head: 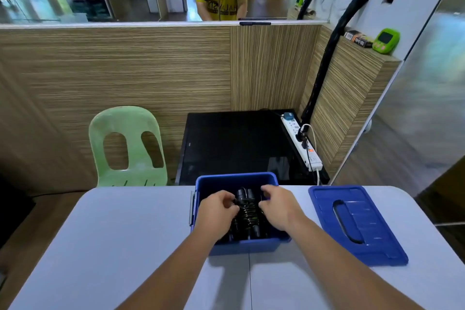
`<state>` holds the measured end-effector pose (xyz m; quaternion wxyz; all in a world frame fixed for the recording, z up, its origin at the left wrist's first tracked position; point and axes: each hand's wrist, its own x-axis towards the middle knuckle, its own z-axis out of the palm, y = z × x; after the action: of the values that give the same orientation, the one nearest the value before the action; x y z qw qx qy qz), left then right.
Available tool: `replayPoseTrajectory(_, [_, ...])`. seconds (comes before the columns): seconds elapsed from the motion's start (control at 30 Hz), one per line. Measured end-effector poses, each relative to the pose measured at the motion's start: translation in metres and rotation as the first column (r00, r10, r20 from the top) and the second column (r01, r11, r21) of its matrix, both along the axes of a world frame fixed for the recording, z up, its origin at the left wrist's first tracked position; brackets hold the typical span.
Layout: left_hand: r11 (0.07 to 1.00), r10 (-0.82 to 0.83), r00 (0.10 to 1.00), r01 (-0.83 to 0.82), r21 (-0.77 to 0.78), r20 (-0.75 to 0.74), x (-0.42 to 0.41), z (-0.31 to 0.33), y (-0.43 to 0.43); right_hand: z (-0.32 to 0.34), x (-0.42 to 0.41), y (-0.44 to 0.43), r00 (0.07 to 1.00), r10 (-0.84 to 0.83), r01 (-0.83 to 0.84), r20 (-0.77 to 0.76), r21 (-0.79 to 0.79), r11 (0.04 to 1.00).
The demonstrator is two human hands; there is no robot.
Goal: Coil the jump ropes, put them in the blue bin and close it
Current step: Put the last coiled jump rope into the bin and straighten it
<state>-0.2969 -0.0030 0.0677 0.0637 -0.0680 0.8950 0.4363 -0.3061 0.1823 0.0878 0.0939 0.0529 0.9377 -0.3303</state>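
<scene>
Both my hands are down inside the blue bin [245, 247], with the coiled jump ropes [248, 212] between them. My left hand [218, 209] has its fingers curled round the left side of the black bundle and grips it. My right hand [278, 206] is curled in at the bundle's right side, fingertips and thumb close to the coils, but I cannot tell whether it is actually pinching them. The ropes lie lengthwise in the bin, their black handles pointing away from me, past my knuckles.

The bin is open. Its blue lid [357, 224] lies flat on the grey table [125, 234] to the right of my right hand, apart from the bin, handle slot up. My own wrists and forearms cross the bin's near rim and hide part of the inside.

Beyond my left hand stands a pale green plastic chair [128, 146]. Straight ahead past the bin is a low black surface [234, 143] carrying a white power strip [302, 145], backed by a wood-grain partition [141, 68].
</scene>
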Motion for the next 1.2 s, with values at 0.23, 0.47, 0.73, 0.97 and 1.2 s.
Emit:
replayPoseTrajectory(0.23, [0.976, 0.06, 0.945, -0.123, -0.178, -0.323, 0.042, -0.007, -0.046, -0.006, 0.049, 0.031, 0.988, -0.023, 0.032, -0.15, 0.058, 0.998])
replayPoseTrajectory(0.47, [0.956, 0.285, 0.957, -0.288, 0.062, 0.05, 0.062, -0.036, -0.063, -0.03, 0.065, 0.027, 0.97, -0.239, 0.244, 0.049, -0.155, 0.957])
replayPoseTrajectory(0.73, [0.935, 0.323, 0.944, -0.33, 0.132, 0.071, 0.072, -0.045, -0.058, -0.034, 0.075, 0.024, 0.95, -0.308, 0.313, 0.057, -0.152, 0.937])
replayPoseTrajectory(0.97, [0.929, 0.305, 0.946, -0.321, 0.184, 0.109, 0.098, -0.052, -0.058, -0.035, 0.112, 0.036, 0.94, -0.333, 0.342, 0.08, -0.212, 0.915])
replayPoseTrajectory(1.2, [0.915, 0.278, 0.946, -0.314, 0.255, 0.167, 0.161, -0.043, -0.052, -0.038, 0.17, 0.047, 0.926, -0.361, 0.377, 0.109, -0.293, 0.879])
